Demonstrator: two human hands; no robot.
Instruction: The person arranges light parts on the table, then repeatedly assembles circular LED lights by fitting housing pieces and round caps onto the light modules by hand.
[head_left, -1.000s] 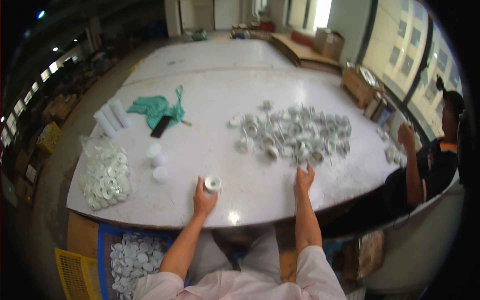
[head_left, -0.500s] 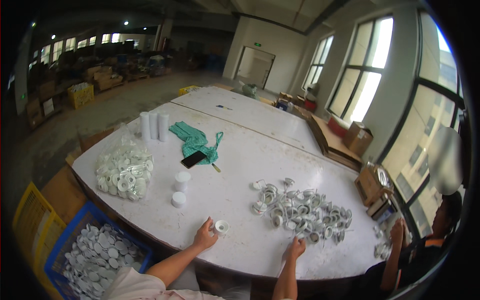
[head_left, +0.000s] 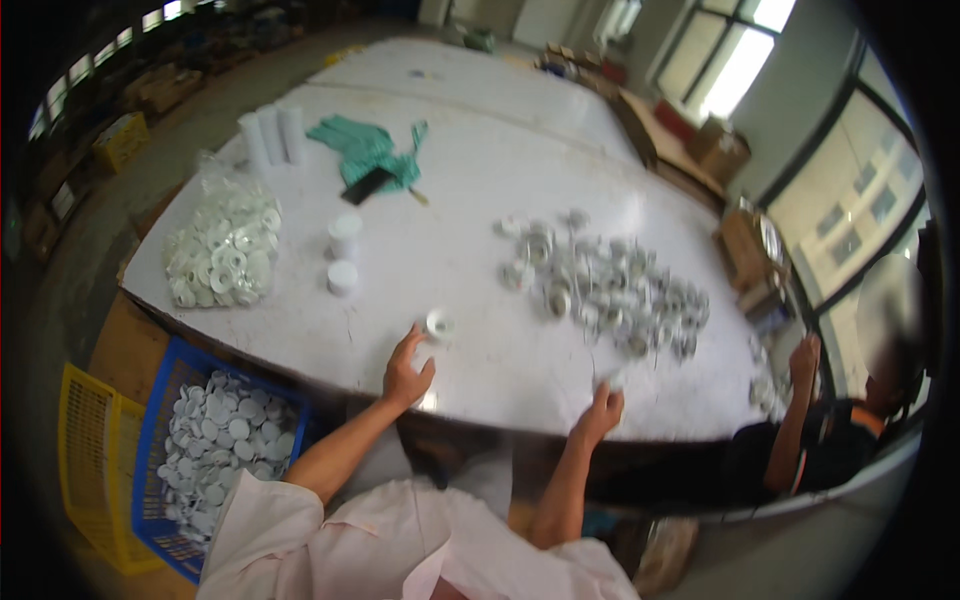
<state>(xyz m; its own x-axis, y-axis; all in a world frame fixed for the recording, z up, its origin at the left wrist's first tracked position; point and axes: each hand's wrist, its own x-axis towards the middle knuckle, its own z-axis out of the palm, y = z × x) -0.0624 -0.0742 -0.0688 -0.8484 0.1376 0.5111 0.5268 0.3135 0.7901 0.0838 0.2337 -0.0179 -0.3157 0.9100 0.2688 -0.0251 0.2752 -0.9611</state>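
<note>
My left hand (head_left: 406, 370) is open at the table's near edge, thumb and fingers apart. Just beyond its fingertips a round white plastic cap with a hole (head_left: 438, 323) rests on the table. My right hand (head_left: 602, 410) is closed in a pinch; a small pale bit (head_left: 614, 382) shows at its fingertips, too blurred to name. Past it spreads a pile of grey-white round fittings (head_left: 600, 280), some with thin wires. Two white cylindrical pieces (head_left: 343, 277) stand farther left.
A clear bag of white rings (head_left: 222, 245) lies at left, with white tubes (head_left: 270, 138), a green cloth (head_left: 360, 145) and a dark phone (head_left: 368, 186) behind. A blue basket of white discs (head_left: 150, 440) stands below the table's left edge. Another person (head_left: 830, 440) sits at right.
The view has tipped downward. My left hand has come off the white cap and drawn back a little. My right hand has moved from the pile's near edge toward me.
</note>
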